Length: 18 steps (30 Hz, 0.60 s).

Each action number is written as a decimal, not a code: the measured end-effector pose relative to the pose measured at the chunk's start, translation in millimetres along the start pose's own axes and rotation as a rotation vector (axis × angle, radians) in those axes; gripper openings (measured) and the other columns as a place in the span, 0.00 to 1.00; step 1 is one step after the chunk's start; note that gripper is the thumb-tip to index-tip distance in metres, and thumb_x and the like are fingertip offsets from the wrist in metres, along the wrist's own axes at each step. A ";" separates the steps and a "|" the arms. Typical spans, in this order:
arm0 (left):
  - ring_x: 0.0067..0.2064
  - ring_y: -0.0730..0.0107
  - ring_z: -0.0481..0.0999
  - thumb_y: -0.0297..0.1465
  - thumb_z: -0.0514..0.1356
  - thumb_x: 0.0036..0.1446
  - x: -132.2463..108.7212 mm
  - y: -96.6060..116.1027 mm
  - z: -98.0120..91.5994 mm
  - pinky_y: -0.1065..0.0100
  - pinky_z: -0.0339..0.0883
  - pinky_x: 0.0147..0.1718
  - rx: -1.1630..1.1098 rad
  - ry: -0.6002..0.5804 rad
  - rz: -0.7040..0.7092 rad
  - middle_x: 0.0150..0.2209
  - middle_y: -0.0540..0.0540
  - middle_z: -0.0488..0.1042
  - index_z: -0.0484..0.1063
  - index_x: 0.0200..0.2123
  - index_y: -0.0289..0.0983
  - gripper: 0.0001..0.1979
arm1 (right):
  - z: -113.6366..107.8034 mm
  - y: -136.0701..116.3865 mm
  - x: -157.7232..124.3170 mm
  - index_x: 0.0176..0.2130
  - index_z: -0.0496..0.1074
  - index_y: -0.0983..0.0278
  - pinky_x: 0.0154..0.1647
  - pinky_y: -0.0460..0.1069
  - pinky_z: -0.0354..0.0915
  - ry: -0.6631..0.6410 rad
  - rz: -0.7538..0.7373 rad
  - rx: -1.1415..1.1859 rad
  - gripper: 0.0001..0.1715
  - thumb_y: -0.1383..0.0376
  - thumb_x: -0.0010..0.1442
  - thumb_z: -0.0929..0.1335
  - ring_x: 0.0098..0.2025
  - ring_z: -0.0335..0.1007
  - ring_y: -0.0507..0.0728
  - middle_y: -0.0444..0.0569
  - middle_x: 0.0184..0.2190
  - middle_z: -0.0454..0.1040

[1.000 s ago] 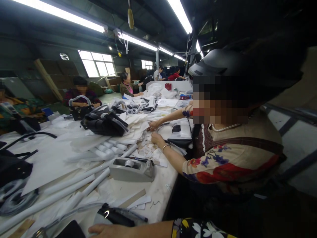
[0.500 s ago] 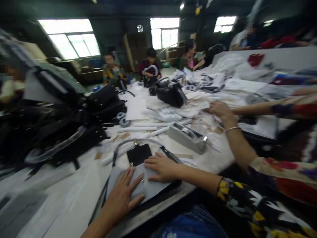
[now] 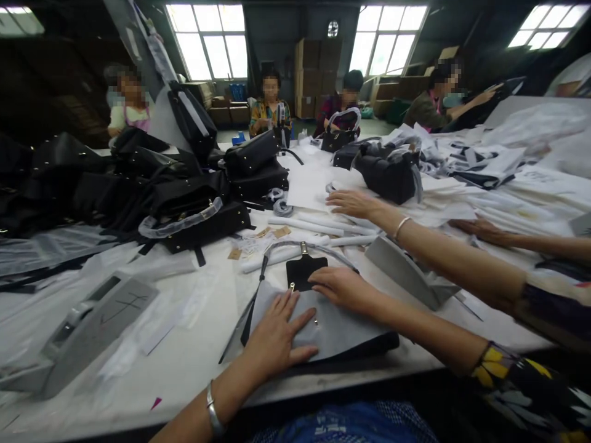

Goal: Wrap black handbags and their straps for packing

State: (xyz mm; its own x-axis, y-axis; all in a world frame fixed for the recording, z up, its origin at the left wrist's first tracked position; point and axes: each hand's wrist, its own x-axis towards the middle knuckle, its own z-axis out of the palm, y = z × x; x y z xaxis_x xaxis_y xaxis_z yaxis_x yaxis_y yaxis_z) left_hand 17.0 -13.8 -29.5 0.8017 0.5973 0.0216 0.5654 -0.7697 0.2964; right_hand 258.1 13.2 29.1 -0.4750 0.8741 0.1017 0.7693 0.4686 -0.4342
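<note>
Grey sheet (image 3: 332, 326) lies over a flat black bag (image 3: 305, 274), lower centre of frame, on the white table (image 3: 184, 363). Left hand (image 3: 277, 335) flat on the sheet, fingers spread, gripping nothing. Right hand (image 3: 344, 286) flat at the bag's top edge, fingers apart too. Co-worker's hand (image 3: 353, 202) above, centre. Tape dispenser (image 3: 83, 332) lower left. Tan tags (image 3: 258, 237) centre, print too small to read.

One head-worn camera, angled forward and down.
Close over the wearer's left hand (image 3: 277, 335) and right hand (image 3: 342, 288) at the bench's (image 3: 184, 363) near edge, facing far windows (image 3: 207, 37).
</note>
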 end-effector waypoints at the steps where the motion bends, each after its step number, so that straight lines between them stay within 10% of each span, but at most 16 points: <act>1: 0.70 0.37 0.49 0.53 0.60 0.57 0.2 -0.1 0.4 0.36 0.51 0.63 -0.005 0.006 0.000 0.71 0.36 0.48 0.56 0.67 0.50 0.38 | 1.5 0.1 -2.2 0.52 0.76 0.65 0.57 0.54 0.67 0.032 0.029 0.018 0.16 0.67 0.66 0.66 0.53 0.74 0.60 0.54 0.51 0.78; 7: 0.70 0.38 0.50 0.54 0.61 0.56 0.2 -1.2 4.4 0.38 0.52 0.63 -0.004 0.070 0.016 0.71 0.36 0.49 0.58 0.66 0.49 0.38 | 10.1 23.4 33.2 0.55 0.73 0.69 0.59 0.58 0.64 0.138 0.231 0.078 0.21 0.68 0.62 0.68 0.56 0.71 0.65 0.61 0.53 0.76; 12: 0.70 0.39 0.49 0.53 0.61 0.56 0.2 0.6 0.2 0.39 0.51 0.64 -0.011 0.029 -0.002 0.71 0.36 0.50 0.57 0.67 0.49 0.38 | 15.6 41.9 70.5 0.50 0.74 0.70 0.41 0.50 0.71 0.143 0.327 0.174 0.17 0.66 0.62 0.69 0.38 0.78 0.58 0.53 0.38 0.81; 18: 0.71 0.38 0.47 0.54 0.60 0.57 0.0 1.2 -2.3 0.39 0.50 0.64 -0.035 0.026 -0.008 0.71 0.36 0.50 0.57 0.66 0.49 0.38 | -2.9 22.7 51.9 0.44 0.79 0.67 0.37 0.47 0.71 0.142 0.259 0.299 0.15 0.60 0.63 0.68 0.36 0.77 0.55 0.47 0.33 0.80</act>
State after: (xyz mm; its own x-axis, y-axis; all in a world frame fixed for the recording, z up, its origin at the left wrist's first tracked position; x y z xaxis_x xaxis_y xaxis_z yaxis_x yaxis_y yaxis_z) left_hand 17.2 -14.2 -27.0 0.7914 0.6097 0.0437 0.5647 -0.7566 0.3296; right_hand 252.1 69.6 27.1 -0.2020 0.9770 0.0684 0.6879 0.1912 -0.7002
